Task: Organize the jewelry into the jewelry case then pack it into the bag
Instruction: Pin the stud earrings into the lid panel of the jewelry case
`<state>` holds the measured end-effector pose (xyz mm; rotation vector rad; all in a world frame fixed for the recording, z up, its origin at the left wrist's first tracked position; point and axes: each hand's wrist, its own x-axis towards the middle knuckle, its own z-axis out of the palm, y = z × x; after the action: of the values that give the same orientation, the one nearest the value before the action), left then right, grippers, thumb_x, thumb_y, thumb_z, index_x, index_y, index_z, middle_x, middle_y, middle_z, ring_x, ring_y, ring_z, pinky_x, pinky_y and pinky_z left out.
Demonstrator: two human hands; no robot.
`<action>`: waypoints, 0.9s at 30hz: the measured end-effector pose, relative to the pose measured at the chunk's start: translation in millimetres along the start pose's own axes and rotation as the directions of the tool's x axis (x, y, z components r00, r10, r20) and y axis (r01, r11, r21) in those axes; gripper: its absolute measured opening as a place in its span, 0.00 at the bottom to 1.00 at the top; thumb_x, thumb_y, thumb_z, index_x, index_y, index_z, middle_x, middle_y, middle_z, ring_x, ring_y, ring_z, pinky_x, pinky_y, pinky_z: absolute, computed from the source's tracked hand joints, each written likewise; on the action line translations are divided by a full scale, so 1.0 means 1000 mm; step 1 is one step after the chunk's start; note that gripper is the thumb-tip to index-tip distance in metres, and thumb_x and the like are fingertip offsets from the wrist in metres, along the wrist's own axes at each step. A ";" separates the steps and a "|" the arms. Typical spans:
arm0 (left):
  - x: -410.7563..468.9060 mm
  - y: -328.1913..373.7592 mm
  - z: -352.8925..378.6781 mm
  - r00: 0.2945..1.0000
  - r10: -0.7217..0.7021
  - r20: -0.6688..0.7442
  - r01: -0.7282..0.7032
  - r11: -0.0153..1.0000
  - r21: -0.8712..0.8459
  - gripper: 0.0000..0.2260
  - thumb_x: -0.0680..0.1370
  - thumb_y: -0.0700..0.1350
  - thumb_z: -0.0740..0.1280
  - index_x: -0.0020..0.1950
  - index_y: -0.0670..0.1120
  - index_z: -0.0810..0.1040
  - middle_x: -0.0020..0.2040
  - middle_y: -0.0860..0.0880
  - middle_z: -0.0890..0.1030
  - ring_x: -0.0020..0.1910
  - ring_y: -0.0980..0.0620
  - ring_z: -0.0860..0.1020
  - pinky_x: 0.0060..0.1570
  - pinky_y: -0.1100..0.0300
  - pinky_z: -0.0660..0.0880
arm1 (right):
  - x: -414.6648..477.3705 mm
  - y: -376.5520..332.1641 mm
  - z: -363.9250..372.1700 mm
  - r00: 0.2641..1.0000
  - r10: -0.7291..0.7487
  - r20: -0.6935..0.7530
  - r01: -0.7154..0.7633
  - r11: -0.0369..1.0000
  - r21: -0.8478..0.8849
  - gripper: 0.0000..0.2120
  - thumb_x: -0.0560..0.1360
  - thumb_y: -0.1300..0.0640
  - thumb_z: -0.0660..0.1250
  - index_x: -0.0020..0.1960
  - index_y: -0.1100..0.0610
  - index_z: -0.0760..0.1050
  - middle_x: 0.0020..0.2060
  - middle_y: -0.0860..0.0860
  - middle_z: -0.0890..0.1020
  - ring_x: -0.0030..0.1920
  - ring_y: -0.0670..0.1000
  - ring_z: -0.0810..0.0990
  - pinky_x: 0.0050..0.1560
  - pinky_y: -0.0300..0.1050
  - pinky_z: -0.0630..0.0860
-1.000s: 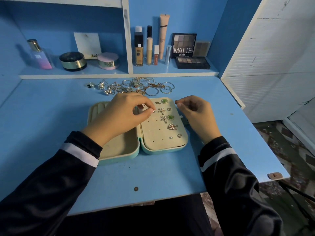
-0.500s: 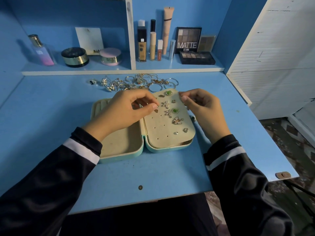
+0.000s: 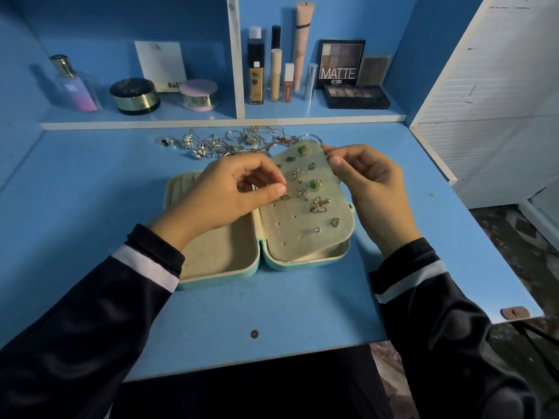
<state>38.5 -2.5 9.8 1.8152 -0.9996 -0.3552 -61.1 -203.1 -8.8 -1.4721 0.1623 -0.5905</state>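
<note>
Case: mint-green jewelry case (image 3: 217,275) with cream lining, open flat in two halves on the blue worktop (image 3: 90,213), between the two hands
Panel: beige suede earring panel (image 3: 302,240) with rows of small holes, over the right half of the case; far end tilted up, near end resting on the rim
On panel: earrings (image 3: 315,185) pinned to its face, namely two green-stoned, two starfish-shaped, one winged with clear stones, several small studs
Right hand (image 3: 372,182): fingers clamped on the far right corner of the panel, thumb on its face, holding it tilted
Left hand (image 3: 223,195): above the left half and hinge, fingers curled, thumb and forefinger tips close together just beside a small gold earring (image 3: 284,197) near the panel's left edge; pinching it or not, cannot tell
Loose jewelry (image 3: 233,143): tangle of rings and chains on the worktop behind the case, partly hidden by the raised panel end
Shelf (image 3: 211,124): cosmetics (image 3: 255,77) standing in a row, well behind the case
</note>
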 end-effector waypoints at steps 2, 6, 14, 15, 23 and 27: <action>0.000 0.000 -0.001 1.000 -0.002 0.004 0.002 1.000 -0.002 0.04 0.75 0.43 0.72 0.49 0.49 0.82 0.45 0.53 0.84 0.47 0.52 0.82 0.54 0.45 0.79 | 0.000 0.001 -0.001 1.000 -0.003 0.004 0.003 1.000 -0.003 0.02 0.77 0.66 0.66 0.48 0.65 0.77 0.53 0.59 0.84 0.57 0.57 0.81 0.55 0.47 0.77; 0.000 0.001 -0.001 1.000 -0.002 0.012 0.002 1.000 -0.003 0.07 0.73 0.49 0.72 0.49 0.50 0.82 0.45 0.54 0.84 0.47 0.54 0.82 0.54 0.44 0.78 | 0.001 0.001 -0.001 1.000 -0.008 0.007 0.008 1.000 0.000 0.02 0.77 0.66 0.66 0.47 0.64 0.78 0.53 0.59 0.84 0.57 0.57 0.81 0.55 0.48 0.77; 0.000 -0.001 -0.001 1.000 0.004 0.029 -0.005 1.000 0.030 0.07 0.71 0.52 0.71 0.47 0.53 0.83 0.44 0.55 0.85 0.46 0.55 0.82 0.54 0.46 0.78 | 0.000 0.001 -0.001 1.000 -0.011 0.000 0.011 1.000 -0.001 0.02 0.77 0.67 0.66 0.48 0.65 0.78 0.52 0.60 0.84 0.57 0.57 0.81 0.56 0.49 0.77; 0.000 -0.002 -0.001 1.000 0.007 0.028 -0.008 0.999 0.033 0.07 0.71 0.52 0.71 0.47 0.54 0.83 0.44 0.55 0.85 0.46 0.55 0.82 0.54 0.47 0.78 | 0.001 0.002 -0.001 1.000 -0.012 0.003 0.012 1.000 0.001 0.02 0.77 0.67 0.66 0.48 0.65 0.78 0.53 0.60 0.84 0.58 0.58 0.81 0.57 0.49 0.77; 0.000 0.002 -0.001 0.999 -0.002 0.050 -0.003 0.996 0.085 0.08 0.71 0.55 0.70 0.47 0.55 0.84 0.44 0.55 0.85 0.46 0.54 0.82 0.53 0.48 0.78 | 0.001 0.002 -0.001 1.000 -0.023 0.018 0.022 1.000 0.019 0.02 0.77 0.67 0.66 0.47 0.64 0.77 0.53 0.60 0.84 0.58 0.57 0.81 0.54 0.46 0.76; 0.000 0.001 -0.001 0.999 -0.004 0.040 -0.002 0.990 0.139 0.05 0.73 0.53 0.71 0.47 0.56 0.84 0.43 0.55 0.85 0.44 0.48 0.81 0.50 0.47 0.77 | 0.001 0.002 0.000 0.999 -0.028 0.016 0.027 0.999 0.027 0.03 0.77 0.67 0.66 0.46 0.63 0.78 0.52 0.59 0.84 0.57 0.56 0.81 0.52 0.43 0.76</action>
<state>38.6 -2.4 10.6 1.9406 -1.0738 -0.3303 -59.7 -203.6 -10.0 -1.4546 0.1210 -0.6005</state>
